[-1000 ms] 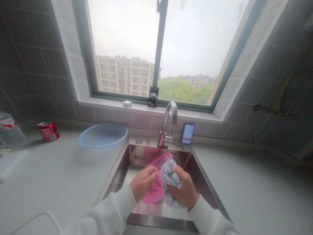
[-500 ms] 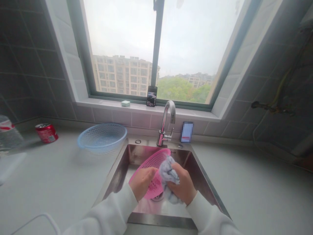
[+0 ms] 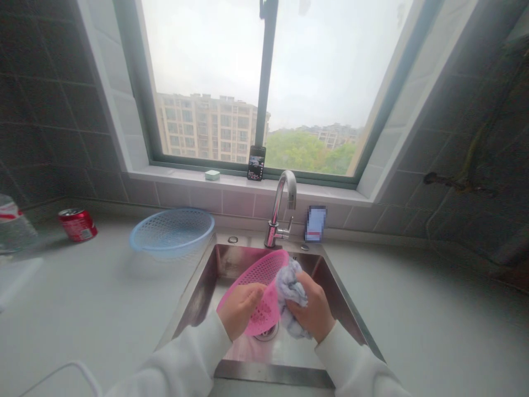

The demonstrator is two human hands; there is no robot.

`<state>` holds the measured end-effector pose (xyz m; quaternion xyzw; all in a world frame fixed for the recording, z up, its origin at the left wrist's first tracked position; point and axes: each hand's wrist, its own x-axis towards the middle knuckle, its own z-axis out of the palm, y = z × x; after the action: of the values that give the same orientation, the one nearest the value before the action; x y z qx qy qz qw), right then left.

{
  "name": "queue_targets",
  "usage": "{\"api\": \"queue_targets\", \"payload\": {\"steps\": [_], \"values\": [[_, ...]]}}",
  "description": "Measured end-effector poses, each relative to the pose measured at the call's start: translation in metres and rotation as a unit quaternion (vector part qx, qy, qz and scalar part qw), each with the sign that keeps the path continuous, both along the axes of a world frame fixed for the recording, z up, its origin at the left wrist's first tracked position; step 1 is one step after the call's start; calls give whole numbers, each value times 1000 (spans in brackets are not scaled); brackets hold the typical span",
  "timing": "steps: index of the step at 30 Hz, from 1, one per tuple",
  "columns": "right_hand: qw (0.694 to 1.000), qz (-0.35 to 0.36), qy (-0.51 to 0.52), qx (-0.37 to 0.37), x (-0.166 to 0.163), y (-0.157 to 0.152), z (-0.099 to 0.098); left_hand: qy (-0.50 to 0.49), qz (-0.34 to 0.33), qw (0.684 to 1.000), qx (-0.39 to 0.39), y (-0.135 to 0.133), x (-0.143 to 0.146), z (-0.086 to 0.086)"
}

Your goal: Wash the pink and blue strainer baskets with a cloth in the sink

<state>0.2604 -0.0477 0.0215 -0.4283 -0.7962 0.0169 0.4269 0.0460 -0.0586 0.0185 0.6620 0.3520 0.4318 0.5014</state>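
Observation:
A pink plastic basket with a perforated wall is tilted inside the steel sink. My left hand is closed on its near rim, fingers partly hidden by the back of the hand. In my right hand is a bunched grey-white cloth, pressed against the right side of the basket, with a loose end hanging below. Under the basket the drain partly shows.
A chrome faucet rises behind the sink. On the left counter are a blue basket, a red can and a plastic bottle. One phone leans behind the sink; another phone stands on the windowsill by a small pale-green box.
My right hand and the cloth have shifted slightly to the right along the basket. My left hand keeps its hold, nearly still.

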Motion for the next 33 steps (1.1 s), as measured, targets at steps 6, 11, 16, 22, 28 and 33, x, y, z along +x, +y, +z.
{"api": "queue_targets", "payload": {"steps": [6, 11, 16, 22, 28, 33], "values": [[993, -118, 24, -13, 33, 26, -4, 76, -20, 997, 2, -3, -1, 4], [994, -102, 23, -15, 35, 24, -3, 132, -9, 991, 20, 0, -7, 4], [999, -39, 10, 1, 18, 8, 5, 177, 38, 984, 5, 1, -4, 6], [990, 108, -84, -18, -15, -18, 3, 123, 44, 990, 54, -1, 2, 7], [998, -57, 24, -11, 15, 12, 1, 110, 44, 993, 21, -1, 0, -8], [998, 48, -48, -12, -13, -13, 3, 28, 26, 999, 18, -3, 7, -8]]}}
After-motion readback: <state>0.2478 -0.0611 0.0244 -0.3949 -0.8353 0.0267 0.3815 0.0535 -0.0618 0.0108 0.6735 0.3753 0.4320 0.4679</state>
